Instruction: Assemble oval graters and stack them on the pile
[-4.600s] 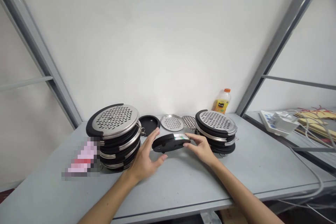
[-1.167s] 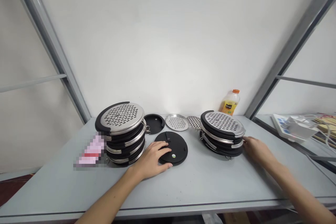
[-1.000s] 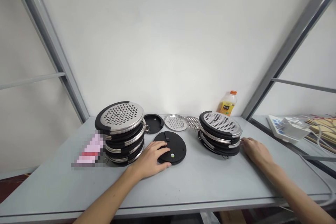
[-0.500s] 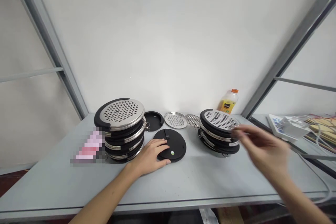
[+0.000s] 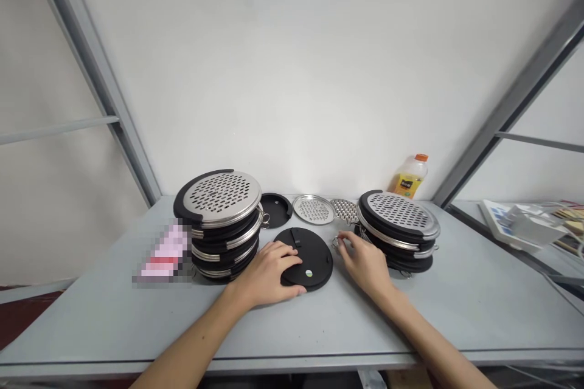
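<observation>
A flat black disc (image 5: 314,252) with a small clip and a green-and-white sticker lies on the table. My left hand (image 5: 269,270) rests over its left side, fingers stretched across the top and thumb along the near rim. Right of the disc, my right hand (image 5: 365,258) pinches a small metal wire ring (image 5: 336,243) between thumb and fingertips. Close behind that hand stands a stack of round graters with black rims (image 5: 401,216). A taller stack of such graters (image 5: 223,194) stands left of my left hand.
At the wall lie a black round holder (image 5: 277,209), a silver grater plate (image 5: 314,209) and a coarser grater plate (image 5: 345,211). A juice bottle (image 5: 410,176) stands behind the right stack. White boxes and cables (image 5: 533,225) sit at far right; a pink blurred item (image 5: 164,252) lies left.
My right hand has moved left from the right stack's right side to beside the black disc, where it pinches the wire ring. My left hand stays on the disc. The view shifts slightly.
</observation>
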The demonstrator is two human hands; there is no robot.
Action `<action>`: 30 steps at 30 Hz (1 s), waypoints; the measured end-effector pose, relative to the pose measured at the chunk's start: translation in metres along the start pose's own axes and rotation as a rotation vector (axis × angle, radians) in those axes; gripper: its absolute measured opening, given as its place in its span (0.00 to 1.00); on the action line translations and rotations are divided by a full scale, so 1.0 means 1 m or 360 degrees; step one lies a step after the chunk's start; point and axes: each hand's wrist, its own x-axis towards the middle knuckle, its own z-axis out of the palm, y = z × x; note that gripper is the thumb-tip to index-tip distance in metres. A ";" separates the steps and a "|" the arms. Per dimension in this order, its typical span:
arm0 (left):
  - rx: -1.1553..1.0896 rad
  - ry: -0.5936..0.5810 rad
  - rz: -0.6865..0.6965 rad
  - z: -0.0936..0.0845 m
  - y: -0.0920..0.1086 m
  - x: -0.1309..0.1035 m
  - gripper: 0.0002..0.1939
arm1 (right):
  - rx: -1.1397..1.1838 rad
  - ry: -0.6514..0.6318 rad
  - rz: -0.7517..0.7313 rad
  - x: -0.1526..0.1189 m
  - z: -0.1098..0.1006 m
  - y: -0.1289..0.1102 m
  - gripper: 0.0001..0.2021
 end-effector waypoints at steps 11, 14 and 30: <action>-0.0049 0.0002 0.0057 -0.003 0.007 0.001 0.21 | 0.1573 -0.0198 0.0167 0.045 -0.016 -0.051 0.19; -0.0073 0.0018 0.0053 -0.002 0.007 0.003 0.20 | 0.1896 -0.0424 0.0246 0.052 -0.004 -0.067 0.21; -0.0191 0.0159 -0.0034 0.006 0.006 0.012 0.08 | 0.2644 -0.0800 0.0609 0.058 0.026 -0.047 0.11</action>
